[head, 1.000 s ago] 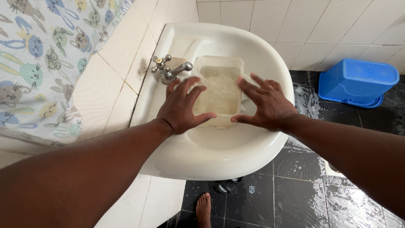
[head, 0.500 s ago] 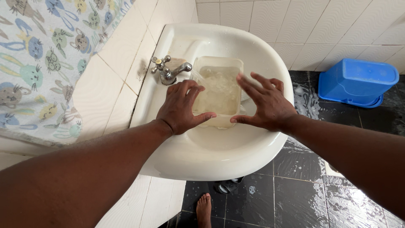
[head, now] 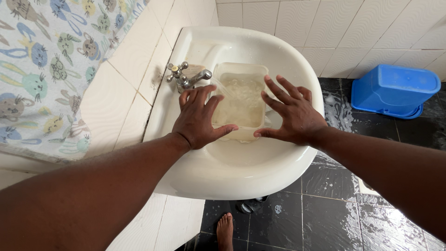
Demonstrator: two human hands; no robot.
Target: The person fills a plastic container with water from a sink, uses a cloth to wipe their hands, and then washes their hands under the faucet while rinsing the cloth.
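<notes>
Two hands: spread flat, fingers apart, gripping nothing
Left hand [head: 199, 122]: on tub's left rim
Right hand [head: 291, 116]: on tub's right rim
Tub [head: 241, 100]: in sink [head: 241, 172], under tap [head: 188, 76], water-filled

We find the washbasin [head: 260, 172] to be glossy, smooth glazed ceramic. The container [head: 241, 69] in it is translucent, cloudy plastic, wet. The tap [head: 186, 79] is polished metal, dulled in places. The wall tiles [head: 362, 28] are pale, glazed, with a wavy relief. The floor tiles [head: 325, 214] are dark, wet and shiny. The tub [head: 395, 90] is smooth blue plastic. The printed curtain [head: 46, 69] looks matt.
</notes>
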